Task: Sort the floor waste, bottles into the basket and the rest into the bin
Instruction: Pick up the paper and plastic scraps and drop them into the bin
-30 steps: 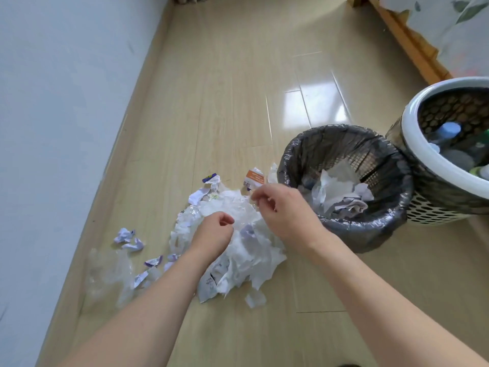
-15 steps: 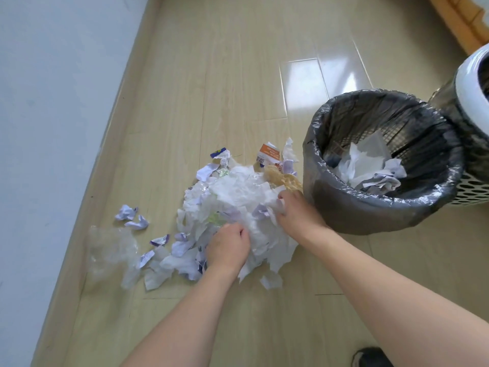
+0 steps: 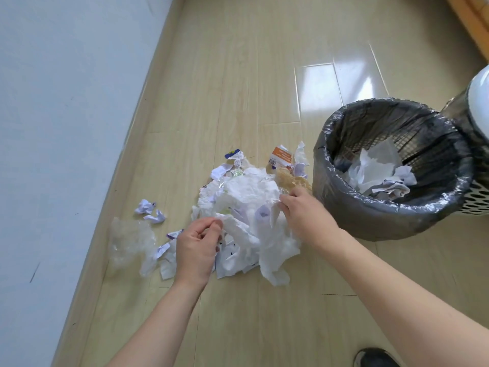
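Left hand: the left hand [image 3: 197, 250] is at the near left edge of the waste pile [image 3: 248, 218], fingers curled, thumb and fingertips pinching the edge of a white sheet [image 3: 238, 231].
Right hand: the right hand [image 3: 304, 215] is at the pile's right side, fingers curled, pinching crumpled white paper [image 3: 251, 192] at the top of the heap.
Hands together: the two hands are apart, with the middle of the pile between them; each grips paper from it.
Waste pile: torn white and purple-printed paper lies on the floor [image 3: 238, 75] between and just beyond the hands, with a few pieces trailing toward the person under the left wrist.
Tan scrap: a brownish crumpled piece [image 3: 291, 181] sits just beyond the right hand's fingertips.
Orange carton scrap: an orange and white printed piece [image 3: 280, 157] lies past the pile, beyond the right hand.
Clear plastic: a crumpled transparent wrapper [image 3: 132, 242] lies left of the left hand, near the wall [image 3: 66, 128].
Loose purple scraps: two small wads [image 3: 149, 211] lie beyond and left of the left hand, apart from the pile.
Bin: the bin [image 3: 391, 218], lined with a black bag, stands just to the right of the right hand and holds crumpled white paper.
Basket: a white-rimmed perforated basket [image 3: 476, 200] stands beyond the bin, touching it, mostly out of frame; its contents cannot be seen.
Shoe: a dark shoe tip [image 3: 375, 357] shows below the right forearm.
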The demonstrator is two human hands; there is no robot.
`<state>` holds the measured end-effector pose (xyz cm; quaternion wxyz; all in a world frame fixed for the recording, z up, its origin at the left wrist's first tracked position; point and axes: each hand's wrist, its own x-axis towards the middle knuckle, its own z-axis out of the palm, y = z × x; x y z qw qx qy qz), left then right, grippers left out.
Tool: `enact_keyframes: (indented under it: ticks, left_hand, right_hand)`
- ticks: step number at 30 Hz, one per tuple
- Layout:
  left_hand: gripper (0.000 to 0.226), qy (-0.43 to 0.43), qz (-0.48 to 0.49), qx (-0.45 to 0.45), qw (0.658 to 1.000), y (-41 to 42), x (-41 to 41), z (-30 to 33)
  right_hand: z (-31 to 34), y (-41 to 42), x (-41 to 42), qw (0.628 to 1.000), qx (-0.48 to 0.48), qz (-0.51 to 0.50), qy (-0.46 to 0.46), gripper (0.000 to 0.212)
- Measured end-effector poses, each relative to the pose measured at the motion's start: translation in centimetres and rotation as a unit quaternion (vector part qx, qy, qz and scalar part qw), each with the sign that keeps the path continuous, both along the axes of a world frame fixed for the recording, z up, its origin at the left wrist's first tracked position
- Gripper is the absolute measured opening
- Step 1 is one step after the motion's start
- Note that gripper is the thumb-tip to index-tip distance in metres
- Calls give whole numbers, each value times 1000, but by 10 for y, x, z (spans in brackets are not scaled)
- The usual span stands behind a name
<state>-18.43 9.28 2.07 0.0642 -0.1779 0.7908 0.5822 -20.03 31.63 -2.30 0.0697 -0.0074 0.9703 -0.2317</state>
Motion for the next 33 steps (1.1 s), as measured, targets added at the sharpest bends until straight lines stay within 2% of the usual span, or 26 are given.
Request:
enact_keyframes:
  ticks: [3, 5, 7, 9, 12, 16, 20, 24, 28, 33]
  left_hand:
    - [18, 16, 26, -5, 1000, -1, -8, 16]
    - [20, 19, 30, 32, 999, 1, -14, 25]
    - [19, 10, 14, 60, 998, 6, -17, 33]
    - [15, -6, 1, 61, 998, 12, -18, 39]
    - [11, 1, -10, 34, 999, 16, -22, 45]
    - [17, 37, -39, 4, 999, 17, -25, 55]
    - [24, -8, -54, 81, 995, 19, -28, 66]
    - [32, -70, -23, 164, 984, 20, -34, 69]
    - [38, -90, -9, 207, 974, 24, -36, 73]
    - [41, -108, -13, 245, 963, 32, -39, 79]
  right_hand:
    - [29, 6, 1, 996, -23, -18, 87, 20]
    - [50, 11, -2, 994, -55, -31, 95, 21]
    - [68, 18, -6, 990, -109, -48, 73, 18]
    - [86, 27, -12, 987, -147, -64, 30, 25]
    - [104, 36, -16, 989, -128, -64, -23, 37]
    - [106, 41, -13, 978, -184, -75, -55, 34]
    - [96, 44, -12, 966, -238, -84, -57, 35]
    - [94, 48, -13, 960, -263, -87, -40, 28]
    - [92, 51, -12, 949, -302, -85, -39, 17]
    - [100, 59, -12, 948, -306, -81, -45, 24]
